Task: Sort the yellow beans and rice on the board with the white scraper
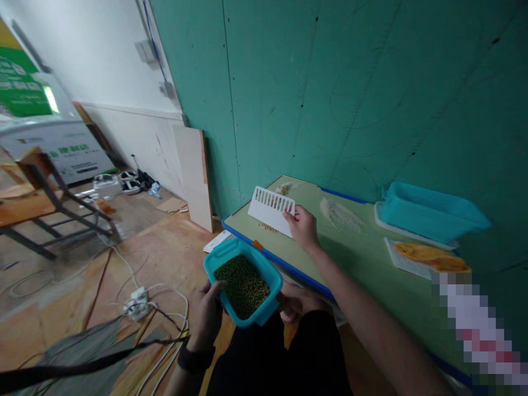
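My left hand grips the near-left side of a teal plastic container, thumb over its rim, held above my lap at the table's edge. Green beans fill it, with tan beans or grains toward the right. Between the fingers of my right hand is a white slotted scraper, tilted over the table with its slots at the upper edge. A few yellowish grains lie by its lower edge, and more grains lie behind it. A pale heap of grain spreads on the table right of my hand.
The low green table with blue edging stands against a green wall. A larger teal bin and a yellow-orange item on a white tray sit at the right. Cables and a power strip lie on the floor at left.
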Available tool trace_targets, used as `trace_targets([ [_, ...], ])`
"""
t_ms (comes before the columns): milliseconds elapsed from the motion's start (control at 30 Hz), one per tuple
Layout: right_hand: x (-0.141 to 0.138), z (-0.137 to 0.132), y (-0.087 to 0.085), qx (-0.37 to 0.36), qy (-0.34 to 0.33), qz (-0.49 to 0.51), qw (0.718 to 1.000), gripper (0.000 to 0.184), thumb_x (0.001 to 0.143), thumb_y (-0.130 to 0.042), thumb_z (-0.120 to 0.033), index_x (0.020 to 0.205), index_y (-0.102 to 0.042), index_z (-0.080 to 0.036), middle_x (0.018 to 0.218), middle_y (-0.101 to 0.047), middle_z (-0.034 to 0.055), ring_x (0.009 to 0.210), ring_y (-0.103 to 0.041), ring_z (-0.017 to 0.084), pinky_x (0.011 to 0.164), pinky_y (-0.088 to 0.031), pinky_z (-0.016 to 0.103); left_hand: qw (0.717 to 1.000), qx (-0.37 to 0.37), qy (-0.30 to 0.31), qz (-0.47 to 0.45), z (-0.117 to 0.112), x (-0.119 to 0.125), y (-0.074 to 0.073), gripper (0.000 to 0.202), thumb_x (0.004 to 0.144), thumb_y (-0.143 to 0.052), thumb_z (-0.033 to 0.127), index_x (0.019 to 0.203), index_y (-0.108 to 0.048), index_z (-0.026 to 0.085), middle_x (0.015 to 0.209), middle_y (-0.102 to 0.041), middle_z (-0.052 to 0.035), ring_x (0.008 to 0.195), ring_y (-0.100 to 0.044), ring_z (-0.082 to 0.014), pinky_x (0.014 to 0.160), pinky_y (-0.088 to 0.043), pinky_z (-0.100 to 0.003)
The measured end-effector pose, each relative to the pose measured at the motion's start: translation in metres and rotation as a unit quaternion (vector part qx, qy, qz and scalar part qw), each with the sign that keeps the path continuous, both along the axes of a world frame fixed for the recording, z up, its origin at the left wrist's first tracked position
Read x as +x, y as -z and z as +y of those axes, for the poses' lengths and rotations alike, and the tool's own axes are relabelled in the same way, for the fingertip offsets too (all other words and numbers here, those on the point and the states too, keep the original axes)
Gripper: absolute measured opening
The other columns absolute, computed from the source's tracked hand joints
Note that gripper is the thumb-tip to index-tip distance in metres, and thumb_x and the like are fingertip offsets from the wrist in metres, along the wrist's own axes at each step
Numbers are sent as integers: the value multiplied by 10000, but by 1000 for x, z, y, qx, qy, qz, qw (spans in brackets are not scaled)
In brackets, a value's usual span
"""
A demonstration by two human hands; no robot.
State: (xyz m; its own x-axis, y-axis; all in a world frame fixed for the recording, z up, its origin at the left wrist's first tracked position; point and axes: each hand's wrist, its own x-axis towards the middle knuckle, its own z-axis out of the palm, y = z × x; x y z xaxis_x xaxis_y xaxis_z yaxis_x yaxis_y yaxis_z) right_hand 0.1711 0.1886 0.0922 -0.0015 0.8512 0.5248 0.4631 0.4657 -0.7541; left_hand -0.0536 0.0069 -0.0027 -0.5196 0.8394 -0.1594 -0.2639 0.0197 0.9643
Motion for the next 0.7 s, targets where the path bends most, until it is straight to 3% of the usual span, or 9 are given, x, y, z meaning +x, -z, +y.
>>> trace_targets([
  [433,-5,-8,0,34,3,-39,999,217,875,-590,-415,827,-643,-211,701,-757,68,605,-681,212,563,-429,258,999,6,4,-48,1,-3,5,176,696,-756,310,673,-625,194,432,-475,94,330,-433,-105,335,-337,-222],
  [700,-7,-13,-1,35,7,-55,998,194,911,-577,-400,868,-643,-222,793,-784,95,710,-737,244,595,-463,266,998,8,1,-57,2,-2,4,172,682,-756,310,683,-638,186,439,-491,87,336,-430,-100,342,-321,-219],
])
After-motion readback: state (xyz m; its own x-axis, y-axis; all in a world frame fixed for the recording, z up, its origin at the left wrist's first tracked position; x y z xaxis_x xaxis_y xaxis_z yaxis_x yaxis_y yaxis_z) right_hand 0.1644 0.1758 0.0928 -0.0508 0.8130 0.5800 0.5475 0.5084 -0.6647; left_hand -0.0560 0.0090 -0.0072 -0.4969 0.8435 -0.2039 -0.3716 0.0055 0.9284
